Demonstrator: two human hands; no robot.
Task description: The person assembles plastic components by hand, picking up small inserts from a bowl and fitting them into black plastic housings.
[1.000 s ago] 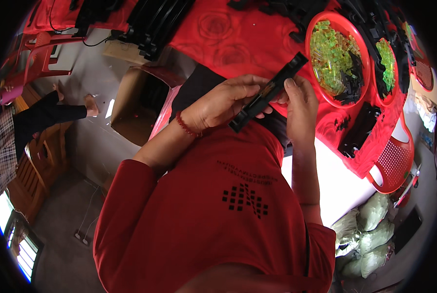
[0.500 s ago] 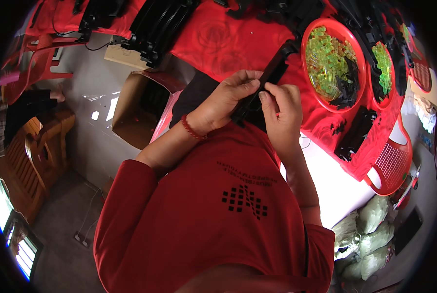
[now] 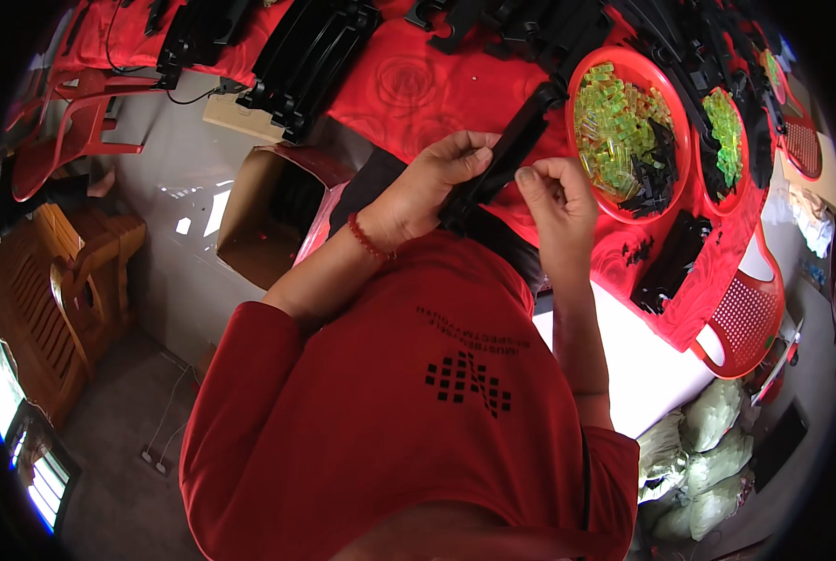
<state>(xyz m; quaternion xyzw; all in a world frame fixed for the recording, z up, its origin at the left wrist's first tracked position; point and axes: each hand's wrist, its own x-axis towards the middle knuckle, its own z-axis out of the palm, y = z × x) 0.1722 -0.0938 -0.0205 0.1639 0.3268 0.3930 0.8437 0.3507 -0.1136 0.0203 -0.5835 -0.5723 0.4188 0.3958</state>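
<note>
The left hand (image 3: pixel 441 187) grips a black bar (image 3: pixel 522 123) near a red bowl (image 3: pixel 686 154) of yellow-green pieces (image 3: pixel 609 131) and black bits (image 3: pixel 656 178); whether the curled right hand (image 3: pixel 562 204) holds anything, I cannot tell.

Smooth black plastic on the held strip (image 3: pixel 522 128); glossy red on the basin (image 3: pixel 657 74); glassy sheen on yellow-green pieces (image 3: pixel 614 122); cloth-like bench cover (image 3: pixel 407 86).

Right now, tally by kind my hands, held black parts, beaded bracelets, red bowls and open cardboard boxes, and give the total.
Hands: 2, left hand and right hand
Held long black part: 1
Beaded bracelet: 1
Red bowls: 2 clear, near bowl and farther bowl; a possible third at the right edge is too small to confirm
Open cardboard box: 1
Total: 7
</note>
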